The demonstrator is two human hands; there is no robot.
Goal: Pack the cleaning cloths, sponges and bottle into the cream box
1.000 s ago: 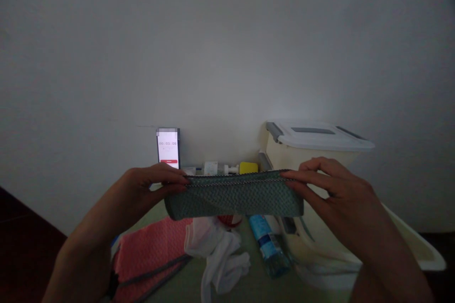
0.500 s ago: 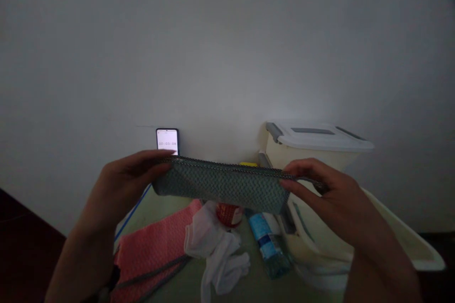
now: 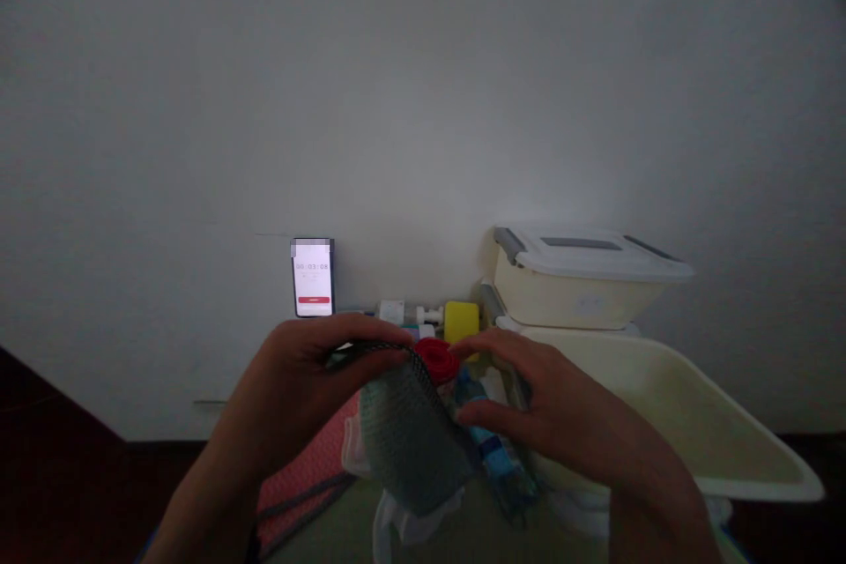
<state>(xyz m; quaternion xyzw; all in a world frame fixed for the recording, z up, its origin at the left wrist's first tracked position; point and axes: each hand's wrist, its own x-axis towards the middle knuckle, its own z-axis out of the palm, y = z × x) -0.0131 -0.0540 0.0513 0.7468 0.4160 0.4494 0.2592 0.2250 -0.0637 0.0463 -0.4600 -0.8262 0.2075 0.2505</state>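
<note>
A grey-green textured cloth (image 3: 415, 449) with a dark stitched edge hangs folded in front of me. My left hand (image 3: 297, 397) pinches its top edge between thumb and fingers. Just to the right of the cloth, my right hand (image 3: 555, 405) has thumb and fingers apart with nothing seen between them. Below and behind the cloth lie a similar pink cloth (image 3: 317, 449) with grey edging and a white cloth item (image 3: 387, 529), both partly covered. Close to the right fingertips are a red round lid (image 3: 436, 359) and a clear bottle with a blue label (image 3: 493, 449).
A phone (image 3: 313, 278) showing a timer leans against the wall. At the right, a lidded cream box (image 3: 568, 291) stands behind an open cream bin (image 3: 714, 423). A yellow object (image 3: 461, 320) and a white pump-top bottle (image 3: 392, 312) are by the wall.
The cloth, earlier stretched sideways between both hands, now hangs folded from my left hand. My right hand has let go. Both hands have moved closer together and slightly lower.
</note>
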